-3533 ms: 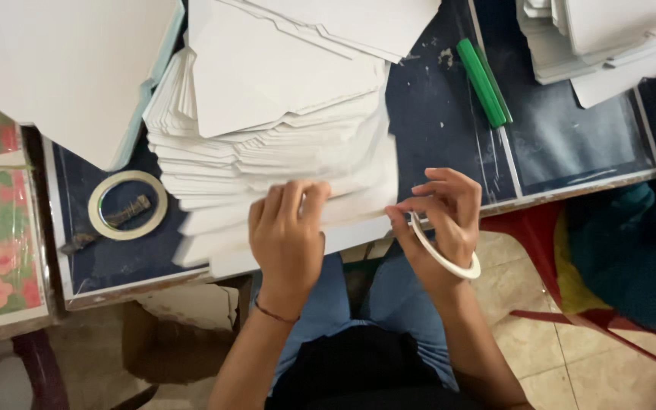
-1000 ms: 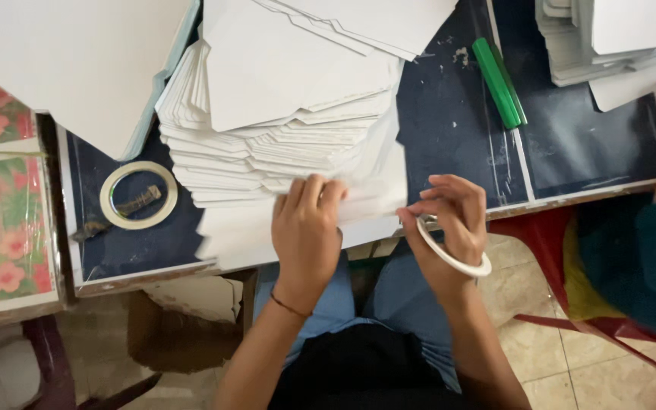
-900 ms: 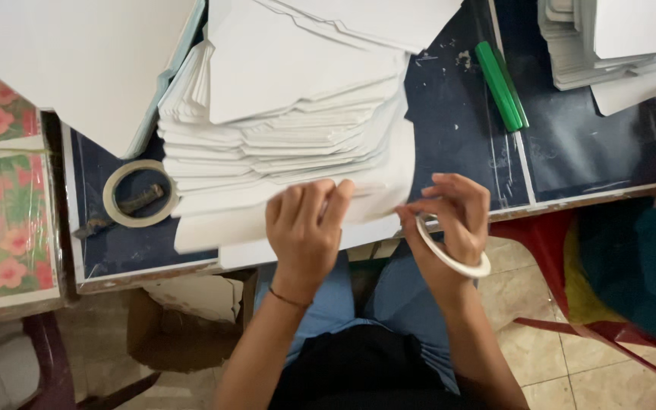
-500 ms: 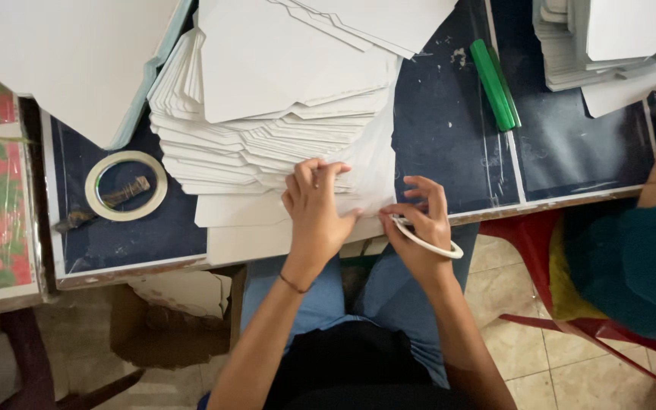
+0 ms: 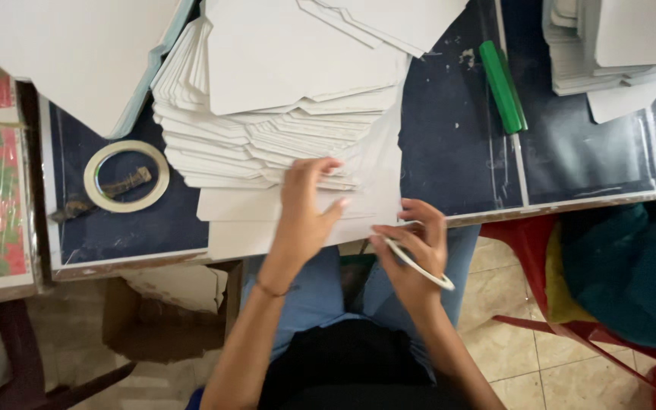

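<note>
While the left hand (image 5: pixel 307 206) presses flat on the white card stack (image 5: pixel 282 129), fingers spread, right hand (image 5: pixel 413 247) pinches a tape ring (image 5: pixel 419 266).

A dark blue table (image 5: pixel 449 144) fills the upper part of the frame, its near edge running across the middle. On it, centre top, lies a fanned stack of white cut sheets (image 5: pixel 282 99), the lowest ones reaching the near edge. At upper left a large white board (image 5: pixel 62 53) overhangs the table. Left of the stack, a roll of pale tape (image 5: pixel 126 176) lies flat with a small dark object inside its ring. Right of centre a green-handled tool (image 5: pixel 504 89) lies lengthwise, tip toward the near edge. At upper right sits another pile of white sheets (image 5: pixel 616 53)
</note>
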